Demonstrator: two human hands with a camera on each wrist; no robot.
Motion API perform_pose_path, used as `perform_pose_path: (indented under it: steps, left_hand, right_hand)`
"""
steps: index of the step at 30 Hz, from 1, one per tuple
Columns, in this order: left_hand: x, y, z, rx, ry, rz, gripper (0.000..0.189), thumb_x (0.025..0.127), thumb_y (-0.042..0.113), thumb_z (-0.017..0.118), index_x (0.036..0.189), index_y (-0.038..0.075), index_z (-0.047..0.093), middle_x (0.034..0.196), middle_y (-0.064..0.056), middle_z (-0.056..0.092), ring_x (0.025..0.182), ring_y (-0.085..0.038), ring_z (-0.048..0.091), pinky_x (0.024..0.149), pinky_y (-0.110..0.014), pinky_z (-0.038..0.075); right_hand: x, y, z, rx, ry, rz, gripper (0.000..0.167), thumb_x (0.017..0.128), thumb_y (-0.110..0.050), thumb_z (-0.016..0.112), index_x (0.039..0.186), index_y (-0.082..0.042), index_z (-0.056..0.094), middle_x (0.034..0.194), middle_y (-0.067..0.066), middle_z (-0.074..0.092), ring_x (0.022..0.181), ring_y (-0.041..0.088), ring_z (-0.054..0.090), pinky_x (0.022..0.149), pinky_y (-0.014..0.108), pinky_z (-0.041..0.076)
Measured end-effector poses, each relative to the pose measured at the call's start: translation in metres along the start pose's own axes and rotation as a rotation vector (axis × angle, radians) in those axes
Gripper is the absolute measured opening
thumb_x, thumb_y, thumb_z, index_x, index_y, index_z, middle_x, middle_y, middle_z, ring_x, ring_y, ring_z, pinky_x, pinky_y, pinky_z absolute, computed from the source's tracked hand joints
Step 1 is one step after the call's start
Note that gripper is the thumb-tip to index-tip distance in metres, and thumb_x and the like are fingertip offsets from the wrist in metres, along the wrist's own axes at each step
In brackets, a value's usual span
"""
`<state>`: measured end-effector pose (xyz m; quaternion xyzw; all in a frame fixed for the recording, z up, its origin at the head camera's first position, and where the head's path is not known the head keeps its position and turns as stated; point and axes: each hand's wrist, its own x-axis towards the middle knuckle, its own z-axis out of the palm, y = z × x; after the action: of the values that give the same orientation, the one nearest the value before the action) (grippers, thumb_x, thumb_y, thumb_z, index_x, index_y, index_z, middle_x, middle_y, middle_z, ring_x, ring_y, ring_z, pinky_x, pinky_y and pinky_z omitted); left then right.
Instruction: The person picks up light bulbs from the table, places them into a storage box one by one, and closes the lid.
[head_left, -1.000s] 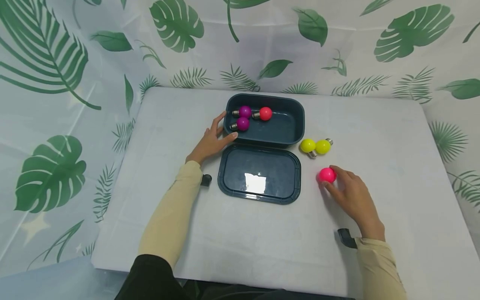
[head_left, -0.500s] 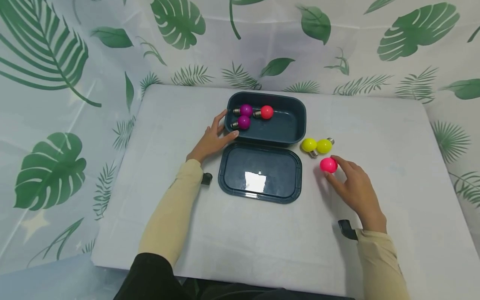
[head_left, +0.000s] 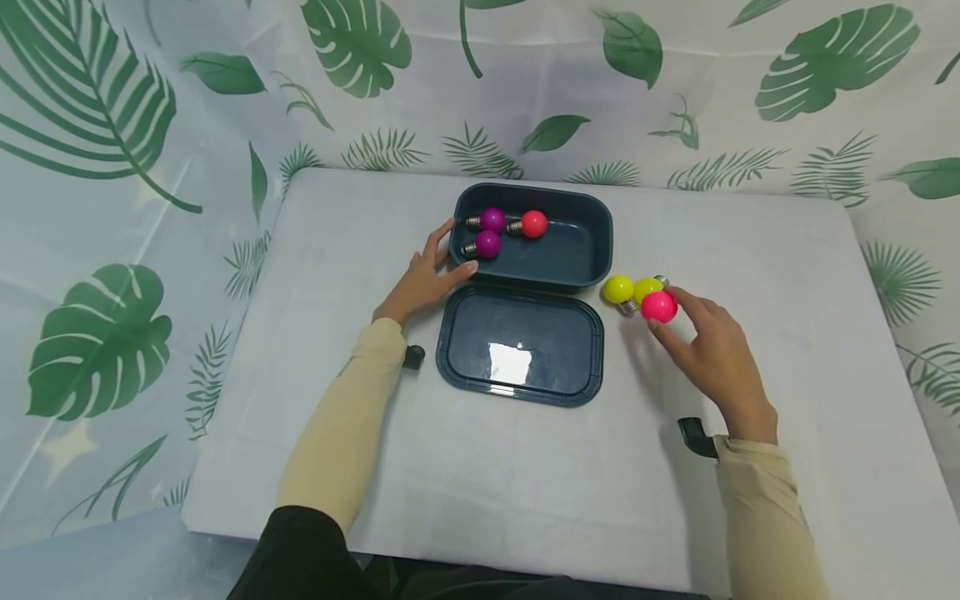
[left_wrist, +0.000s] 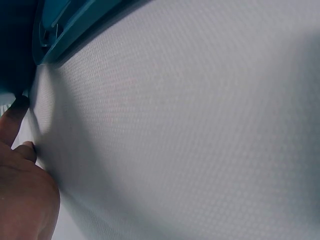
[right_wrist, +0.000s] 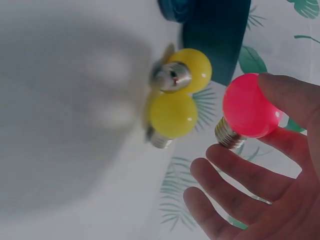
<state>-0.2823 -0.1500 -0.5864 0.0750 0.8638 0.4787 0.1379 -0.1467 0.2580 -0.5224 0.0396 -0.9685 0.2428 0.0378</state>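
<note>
My right hand (head_left: 716, 358) pinches a pink light bulb (head_left: 658, 307) by its round globe between thumb and index finger. In the right wrist view the bulb's metal screw base (right_wrist: 229, 134) points down toward the other fingers, which are spread. This bulb is raised above the table and overlaps one of two yellow bulbs (head_left: 618, 289) in the head view. My left hand (head_left: 417, 287) rests against the left end of a dark blue-grey plastic box (head_left: 577, 275), thumb and fingers spread around its near corner. Inside the box lie two purple bulbs (head_left: 488, 244) and one red-pink bulb (head_left: 534, 223).
A matching lid (head_left: 517, 346) lies flat on the white-covered table (head_left: 480, 475), directly in front of the box. The yellow bulbs lie just right of the box. Behind the table hangs a leaf-patterned cloth (head_left: 510, 83).
My right hand has lifted the pink bulb and carried it away from me, toward the yellow bulbs. My left hand stays at the box.
</note>
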Motion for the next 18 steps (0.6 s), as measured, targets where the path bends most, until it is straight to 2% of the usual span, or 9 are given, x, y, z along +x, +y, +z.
perform_pose_path:
  steps: [2, 8, 13, 18]
  left_hand:
    - [0.000, 0.000, 0.000, 0.000, 0.002, -0.002, 0.091, 0.098, 0.064, 0.067, 0.170, 0.049, 0.014, 0.171, -0.010, 0.036, 0.161, -0.022, 0.023, 0.131, -0.045, -0.006]
    - [0.000, 0.000, 0.000, -0.004, 0.005, 0.016, 0.090, 0.099, 0.061, 0.067, 0.171, 0.046, 0.014, 0.172, -0.009, 0.034, 0.158, -0.018, 0.033, 0.130, -0.038, -0.008]
    - [-0.001, 0.001, -0.001, -0.001, -0.003, 0.025, 0.090, 0.100, 0.060, 0.067, 0.171, 0.045, 0.013, 0.171, -0.009, 0.036, 0.157, -0.016, 0.034, 0.129, -0.035, -0.008]
    - [-0.003, 0.001, -0.003, -0.003, -0.010, 0.029, 0.091, 0.100, 0.060, 0.067, 0.171, 0.044, 0.013, 0.170, -0.011, 0.037, 0.157, -0.018, 0.033, 0.130, -0.036, -0.008]
  right_hand:
    - [0.004, -0.002, -0.002, 0.003, 0.005, -0.010, 0.064, 0.098, -0.017, 0.079, 0.154, -0.002, 0.053, 0.144, 0.034, 0.057, 0.128, 0.057, 0.053, 0.100, 0.077, 0.047]
    - [0.019, -0.011, -0.007, 0.001, 0.015, -0.044, 0.063, 0.099, -0.019, 0.078, 0.154, -0.002, 0.054, 0.145, 0.032, 0.058, 0.129, 0.056, 0.053, 0.102, 0.076, 0.046]
    - [0.030, -0.019, -0.012, -0.015, -0.008, -0.047, 0.063, 0.100, -0.021, 0.078, 0.155, -0.003, 0.053, 0.148, 0.031, 0.056, 0.132, 0.055, 0.051, 0.105, 0.076, 0.045]
    - [0.042, -0.027, -0.018, -0.014, 0.003, -0.084, 0.062, 0.100, -0.020, 0.078, 0.154, -0.002, 0.054, 0.147, 0.032, 0.057, 0.132, 0.055, 0.051, 0.106, 0.075, 0.044]
